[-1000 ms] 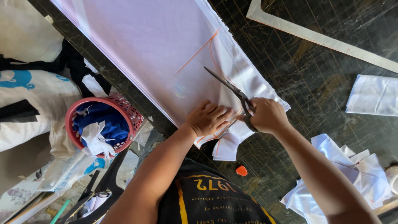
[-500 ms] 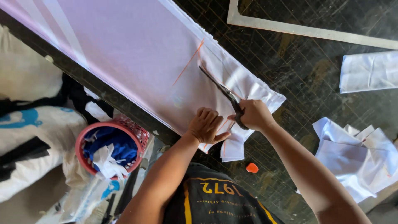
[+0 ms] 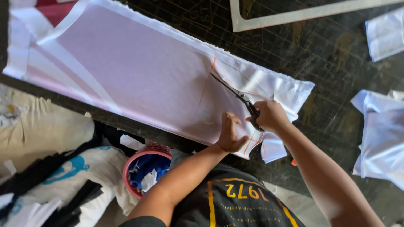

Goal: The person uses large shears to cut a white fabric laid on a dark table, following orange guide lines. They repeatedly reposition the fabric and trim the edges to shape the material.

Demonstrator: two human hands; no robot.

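Head view: a long strip of white cloth (image 3: 139,80) lies flat across a dark cutting table (image 3: 320,84), running from the upper left down to the person's hands. Orange chalk lines cross it near the right end. The right hand (image 3: 271,115) is closed around the handles of the scissors (image 3: 235,94), whose blades point up-left along the cloth, their tips close to an orange line. The left hand (image 3: 230,133) lies flat on the cloth just beside the scissors, fingers extended and pressed down, gripping nothing. A white frame (image 3: 294,17) lies at the table's top edge. Cut white pieces (image 3: 378,138) are piled at the right, well apart from the hands. Below the table's edge stands a pink basket (image 3: 145,168) of scraps, beside white sacks (image 3: 67,172).
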